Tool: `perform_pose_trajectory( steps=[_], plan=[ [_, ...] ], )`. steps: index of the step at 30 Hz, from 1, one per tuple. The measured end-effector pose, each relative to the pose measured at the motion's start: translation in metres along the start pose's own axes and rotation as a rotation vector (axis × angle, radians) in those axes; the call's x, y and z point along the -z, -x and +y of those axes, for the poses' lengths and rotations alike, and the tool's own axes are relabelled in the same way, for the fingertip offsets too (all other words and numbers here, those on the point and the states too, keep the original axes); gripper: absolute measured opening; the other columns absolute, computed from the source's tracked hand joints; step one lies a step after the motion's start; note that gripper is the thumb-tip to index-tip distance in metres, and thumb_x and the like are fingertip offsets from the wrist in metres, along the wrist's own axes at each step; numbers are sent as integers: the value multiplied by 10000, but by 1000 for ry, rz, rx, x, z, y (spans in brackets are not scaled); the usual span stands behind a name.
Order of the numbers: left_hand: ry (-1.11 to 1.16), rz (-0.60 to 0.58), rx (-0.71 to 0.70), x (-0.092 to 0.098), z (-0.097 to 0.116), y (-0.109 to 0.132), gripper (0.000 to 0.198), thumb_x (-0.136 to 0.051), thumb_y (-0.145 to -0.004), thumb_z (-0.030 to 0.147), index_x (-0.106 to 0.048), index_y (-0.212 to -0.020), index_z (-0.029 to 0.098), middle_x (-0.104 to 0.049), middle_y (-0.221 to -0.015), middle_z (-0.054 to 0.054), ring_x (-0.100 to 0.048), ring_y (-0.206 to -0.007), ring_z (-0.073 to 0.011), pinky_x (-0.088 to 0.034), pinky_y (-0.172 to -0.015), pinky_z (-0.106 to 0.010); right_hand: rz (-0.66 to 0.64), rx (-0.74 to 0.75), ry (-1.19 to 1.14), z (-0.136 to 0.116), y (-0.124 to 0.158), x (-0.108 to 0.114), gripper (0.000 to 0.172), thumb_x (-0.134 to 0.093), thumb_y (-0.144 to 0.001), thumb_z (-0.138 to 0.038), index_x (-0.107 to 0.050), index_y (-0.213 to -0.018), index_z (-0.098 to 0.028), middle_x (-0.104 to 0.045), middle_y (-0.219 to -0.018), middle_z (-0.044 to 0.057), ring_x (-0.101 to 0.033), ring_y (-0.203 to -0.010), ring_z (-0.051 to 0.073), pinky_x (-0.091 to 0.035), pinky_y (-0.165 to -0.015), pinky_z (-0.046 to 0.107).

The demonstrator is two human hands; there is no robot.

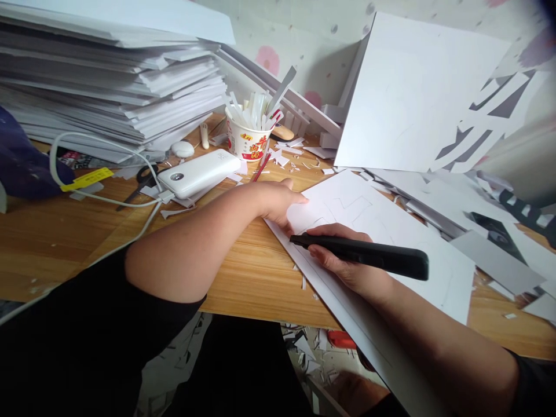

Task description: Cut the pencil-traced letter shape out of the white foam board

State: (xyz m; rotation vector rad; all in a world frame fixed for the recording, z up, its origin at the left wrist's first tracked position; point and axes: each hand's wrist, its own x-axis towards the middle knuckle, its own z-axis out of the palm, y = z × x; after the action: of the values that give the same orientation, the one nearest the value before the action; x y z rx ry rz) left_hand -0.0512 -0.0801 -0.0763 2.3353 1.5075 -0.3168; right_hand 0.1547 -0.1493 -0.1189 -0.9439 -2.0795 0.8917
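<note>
Right hand (343, 258) closed around a black tool (386, 259), left hand (280, 200) on white board (386, 223), its grip unclear, board over table's (243, 278) near edge, far bowl (249, 145) with Chinese characters, left yellow tag (89, 178) illegible

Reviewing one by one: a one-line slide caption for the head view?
Right hand holds a black tool at a line-marked white board; left hand rests at its edge.

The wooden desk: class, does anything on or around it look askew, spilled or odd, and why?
Yes. White scraps lie strewn beside the paper cup, and offcuts litter the floor, as if spilled. The drawn-on white board sits askew, jutting past the front edge of the desk.
</note>
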Motion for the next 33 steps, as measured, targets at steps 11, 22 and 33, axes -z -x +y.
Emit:
perform_pose_trajectory(
  steps=[11, 22, 33],
  plan=[
    [34, -13, 33, -1, -1, -2, 1072, -844, -526, 494, -377, -1491, 463, -278, -1576, -72, -555, -1168, -413, -473, -966, -497, -25, 12, 57, -3, 5, 4, 178, -690, -874, -334, -691, -1026, -242, -776, -947, 35, -722, -787, 183, -590, -691, 295],
    [39, -32, 5, -3, -4, -3, 1063, -807, -580, 561, -323, -1519, 446, -260, -1577, -82, -535, -1207, -400, -454, -997, -482, -45, -10, 96, -6, 12, 9, 169, -679, -879, -297, -690, -1032, -227, -776, -956, 33, -729, -792, 164, -588, -696, 253],
    [-8, 6, 5, -7, -4, -6, 1038, -798, -587, 567, -338, -1510, 452, -325, -1540, -93, -542, -1196, -393, -468, -975, -482, -46, -18, 159, -6, 22, 12, 167, -672, -885, -302, -688, -1030, -222, -772, -888, 19, -708, -703, 141, -559, -618, 230]
  ],
)
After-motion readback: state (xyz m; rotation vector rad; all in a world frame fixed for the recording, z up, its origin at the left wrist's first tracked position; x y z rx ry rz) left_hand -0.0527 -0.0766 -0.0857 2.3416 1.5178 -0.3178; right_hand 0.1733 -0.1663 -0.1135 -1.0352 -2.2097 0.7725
